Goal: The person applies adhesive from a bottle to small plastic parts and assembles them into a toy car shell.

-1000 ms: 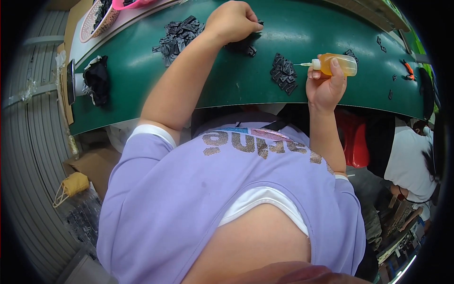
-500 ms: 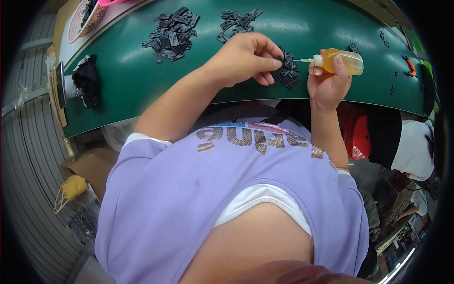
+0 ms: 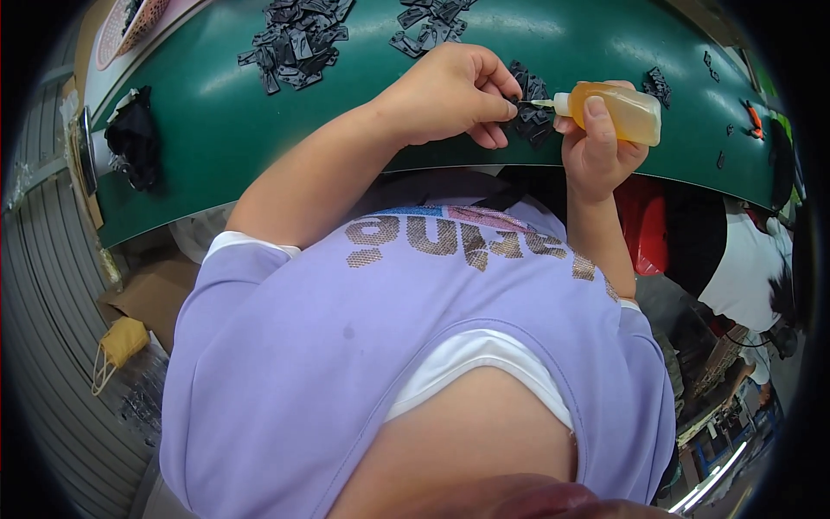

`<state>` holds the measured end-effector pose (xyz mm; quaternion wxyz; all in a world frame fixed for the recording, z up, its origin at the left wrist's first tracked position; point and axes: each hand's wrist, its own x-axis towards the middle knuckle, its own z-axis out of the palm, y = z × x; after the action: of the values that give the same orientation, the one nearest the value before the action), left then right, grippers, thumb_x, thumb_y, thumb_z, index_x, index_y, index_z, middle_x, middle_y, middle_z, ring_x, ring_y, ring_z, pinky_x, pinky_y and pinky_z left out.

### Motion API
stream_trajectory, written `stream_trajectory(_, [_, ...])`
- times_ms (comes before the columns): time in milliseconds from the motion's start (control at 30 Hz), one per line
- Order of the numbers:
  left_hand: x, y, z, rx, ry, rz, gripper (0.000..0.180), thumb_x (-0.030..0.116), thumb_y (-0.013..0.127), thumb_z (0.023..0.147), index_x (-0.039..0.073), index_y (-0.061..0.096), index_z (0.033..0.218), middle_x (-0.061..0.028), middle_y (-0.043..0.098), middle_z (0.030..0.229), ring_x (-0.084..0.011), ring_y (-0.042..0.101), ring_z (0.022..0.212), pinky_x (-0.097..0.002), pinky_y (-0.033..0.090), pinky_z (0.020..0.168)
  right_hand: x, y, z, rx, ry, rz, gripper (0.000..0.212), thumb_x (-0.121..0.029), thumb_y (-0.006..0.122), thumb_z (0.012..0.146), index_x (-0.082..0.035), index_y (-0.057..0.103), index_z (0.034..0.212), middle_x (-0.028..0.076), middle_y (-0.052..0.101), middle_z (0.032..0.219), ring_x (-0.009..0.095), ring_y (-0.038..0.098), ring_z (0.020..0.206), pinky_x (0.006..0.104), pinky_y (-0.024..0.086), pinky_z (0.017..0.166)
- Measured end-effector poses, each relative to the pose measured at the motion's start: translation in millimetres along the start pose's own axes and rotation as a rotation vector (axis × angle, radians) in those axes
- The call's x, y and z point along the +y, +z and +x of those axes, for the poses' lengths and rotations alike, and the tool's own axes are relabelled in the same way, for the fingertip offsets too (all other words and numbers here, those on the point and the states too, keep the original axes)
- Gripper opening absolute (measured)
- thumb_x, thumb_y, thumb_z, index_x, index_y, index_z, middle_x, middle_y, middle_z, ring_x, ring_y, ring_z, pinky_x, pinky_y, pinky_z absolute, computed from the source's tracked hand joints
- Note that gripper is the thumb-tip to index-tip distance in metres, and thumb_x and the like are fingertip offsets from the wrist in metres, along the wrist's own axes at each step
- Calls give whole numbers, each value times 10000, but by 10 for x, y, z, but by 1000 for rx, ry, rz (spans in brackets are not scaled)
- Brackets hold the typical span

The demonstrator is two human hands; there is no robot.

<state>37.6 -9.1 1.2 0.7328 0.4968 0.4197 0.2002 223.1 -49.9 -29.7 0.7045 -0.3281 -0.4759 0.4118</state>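
Note:
My left hand (image 3: 458,93) is pinched at the fingertips around a small black part, most of it hidden by the fingers. In my right hand (image 3: 602,156) lies a squeeze bottle (image 3: 635,112) of yellow-orange liquid, tipped on its side, with a white cap and a thin needle nozzle (image 3: 542,103). The needle's tip points left and reaches my left fingertips; whether it touches the part I cannot tell. Just behind and beneath the needle is a small heap of flat black plastic parts (image 3: 530,82) on the green table (image 3: 372,130).
Two more heaps of black parts, a large pile (image 3: 298,43) and a smaller pile (image 3: 430,26), lie farther back. To the right are a little cluster of black pieces (image 3: 657,86) and an orange-handled tool (image 3: 755,119). A pink basket (image 3: 130,33) and black cloth (image 3: 132,138) are at left.
The needle has come closer to my left fingertips, and the bottle has shifted slightly left and turned. The whole view has also shifted a little, so the table sits higher.

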Motion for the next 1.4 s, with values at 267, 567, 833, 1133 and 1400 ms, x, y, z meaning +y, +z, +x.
stream_trajectory(267, [-36, -17, 11, -9, 7, 17, 191, 22, 628, 828, -71, 573, 986, -87, 623, 793, -154, 658, 613, -232, 553, 563, 7, 20, -9, 20, 4, -2, 58, 50, 598, 814, 62, 563, 860, 115, 552, 853, 149, 581, 601, 230, 481, 460])
stream_trajectory(567, [-48, -16, 17, -13, 10, 21, 198, 28, 630, 830, -71, 575, 993, -90, 627, 796, -155, 659, 617, -232, 549, 561, -13, 35, -12, 45, 15, -135, 56, -17, 546, 845, 35, 552, 864, 127, 560, 821, 151, 539, 529, 265, 474, 475])
stream_trajectory(833, [-39, -17, 34, 9, 2, -23, 195, 25, 619, 840, -69, 560, 1000, -91, 622, 806, -162, 670, 633, -230, 559, 576, -38, -7, -3, 53, 56, 137, 69, -14, 550, 823, 46, 542, 856, 124, 556, 805, 166, 561, 520, 257, 467, 450])
stream_trajectory(1133, [-45, -4, 34, 22, 18, -4, 200, 24, 613, 846, -75, 548, 1008, -89, 615, 803, -159, 669, 630, -231, 561, 574, -78, 10, -52, -64, 101, -10, 132, 35, 590, 792, 57, 516, 899, 128, 513, 908, 142, 560, 552, 228, 468, 455])
stream_trajectory(1400, [-40, -11, 51, 22, 12, 0, 198, 21, 615, 844, -76, 552, 1004, -91, 616, 801, -160, 667, 627, -234, 560, 572, -38, 17, -56, -85, 58, -81, 154, 48, 617, 778, 62, 542, 912, 130, 546, 897, 132, 570, 562, 222, 470, 465])
